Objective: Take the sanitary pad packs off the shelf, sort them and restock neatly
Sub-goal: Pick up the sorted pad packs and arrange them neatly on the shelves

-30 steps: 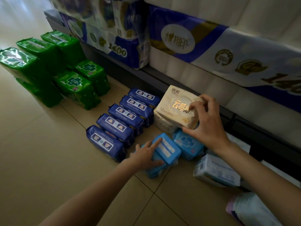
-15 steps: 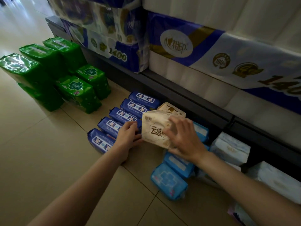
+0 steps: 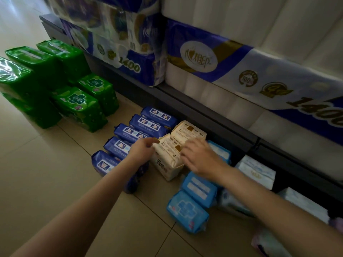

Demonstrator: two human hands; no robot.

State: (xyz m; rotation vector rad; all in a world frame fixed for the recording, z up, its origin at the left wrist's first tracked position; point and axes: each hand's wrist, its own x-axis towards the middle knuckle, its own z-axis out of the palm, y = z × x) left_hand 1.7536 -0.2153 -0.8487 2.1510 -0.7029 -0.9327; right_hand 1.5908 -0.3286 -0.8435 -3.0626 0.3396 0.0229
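Cream packs (image 3: 168,156), dark-blue row (image 3: 130,138) left, light-blue packs (image 3: 191,204) right

On the floor (image 3: 46,182) before the shelf (image 3: 213,115), a row of five packs (image 3: 130,138) runs away from me, left of my left hand (image 3: 143,152). Two packs (image 3: 176,145) stand between my hands, one behind the other. My right hand (image 3: 200,158) rests on the nearer one. More packs (image 3: 189,206) lie under my right forearm. A bigger group of packs (image 3: 55,84) stands far left. Paper roll bundles (image 3: 232,62) sit on the shelf.
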